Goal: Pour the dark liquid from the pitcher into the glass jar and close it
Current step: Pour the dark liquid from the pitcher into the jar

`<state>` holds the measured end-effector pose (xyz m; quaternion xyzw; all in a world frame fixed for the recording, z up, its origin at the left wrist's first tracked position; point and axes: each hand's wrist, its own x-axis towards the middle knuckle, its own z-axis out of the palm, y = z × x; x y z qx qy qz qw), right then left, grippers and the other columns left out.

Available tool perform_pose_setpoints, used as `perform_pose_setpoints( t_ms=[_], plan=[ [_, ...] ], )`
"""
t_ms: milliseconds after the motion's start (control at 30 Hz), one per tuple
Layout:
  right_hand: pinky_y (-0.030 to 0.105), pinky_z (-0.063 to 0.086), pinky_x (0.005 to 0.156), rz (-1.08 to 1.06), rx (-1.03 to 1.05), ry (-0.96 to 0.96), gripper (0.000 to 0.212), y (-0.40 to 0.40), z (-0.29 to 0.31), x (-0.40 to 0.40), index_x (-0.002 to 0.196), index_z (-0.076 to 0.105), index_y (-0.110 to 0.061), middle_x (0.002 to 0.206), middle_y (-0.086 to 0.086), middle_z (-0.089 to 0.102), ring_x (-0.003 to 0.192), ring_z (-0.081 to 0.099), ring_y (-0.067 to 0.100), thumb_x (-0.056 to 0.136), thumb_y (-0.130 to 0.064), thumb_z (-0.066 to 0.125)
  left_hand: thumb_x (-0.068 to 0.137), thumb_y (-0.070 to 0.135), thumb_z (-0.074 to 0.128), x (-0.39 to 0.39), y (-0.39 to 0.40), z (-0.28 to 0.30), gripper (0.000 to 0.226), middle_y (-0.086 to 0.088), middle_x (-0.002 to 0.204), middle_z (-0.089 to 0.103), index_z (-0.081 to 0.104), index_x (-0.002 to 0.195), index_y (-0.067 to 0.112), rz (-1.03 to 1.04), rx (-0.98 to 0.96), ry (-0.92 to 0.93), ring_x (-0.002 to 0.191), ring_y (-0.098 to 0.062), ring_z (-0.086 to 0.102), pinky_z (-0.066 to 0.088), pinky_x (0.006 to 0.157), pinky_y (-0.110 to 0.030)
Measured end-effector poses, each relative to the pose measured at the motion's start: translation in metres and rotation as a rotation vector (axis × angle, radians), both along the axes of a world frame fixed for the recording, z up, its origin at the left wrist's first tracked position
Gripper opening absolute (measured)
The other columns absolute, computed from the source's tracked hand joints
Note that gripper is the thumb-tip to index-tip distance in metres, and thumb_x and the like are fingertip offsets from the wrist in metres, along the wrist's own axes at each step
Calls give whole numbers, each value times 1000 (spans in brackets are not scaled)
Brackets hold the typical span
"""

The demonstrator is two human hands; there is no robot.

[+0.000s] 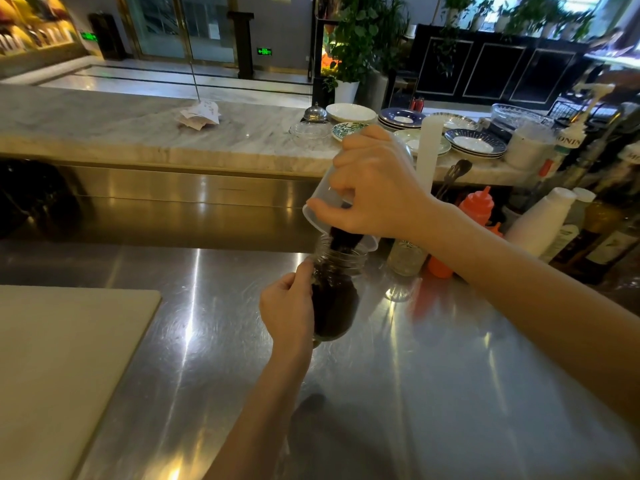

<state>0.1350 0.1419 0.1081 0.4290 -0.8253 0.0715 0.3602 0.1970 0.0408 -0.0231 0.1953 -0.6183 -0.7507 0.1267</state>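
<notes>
Gleaming steel counter [415, 393], marble bar [104, 133] behind; both hands' grip wrapping pitcher [323, 199], jar [334, 303].

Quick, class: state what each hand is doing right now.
Left hand: closed around the glass jar, steadying it.
Right hand: closed on the tipped pitcher, pouring.

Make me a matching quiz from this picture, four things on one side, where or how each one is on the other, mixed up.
1. pitcher
2. jar
3. squeeze bottle
4. cutting board

a. flat on the steel counter, left
b. tipped, held by the right hand
c. red, standing at the back right
d. part full of dark liquid, held by the left hand

Pairs: 1-b, 2-d, 3-c, 4-a
</notes>
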Motion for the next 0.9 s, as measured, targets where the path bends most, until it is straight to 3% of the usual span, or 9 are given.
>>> perform_pose_setpoints(
  t_ms=[533,900],
  plan=[
    [41,47,65,52,4,62,40,3,-6,-2,41,52,-11,40,1,48,51,40,17,75,-26,68,82,25,62,0,0,0,50,11,33,40,48,34,21,-5,-15,0,48,-10,39,39,54,-27],
    [42,47,64,71,-7,69,41,4,-5,-3,40,49,-12,40,-2,41,49,40,18,74,-25,69,82,25,62,1,1,2,49,11,33,40,48,35,21,-9,-5,-10,50,-11,40,41,56,-28]
  ],
)
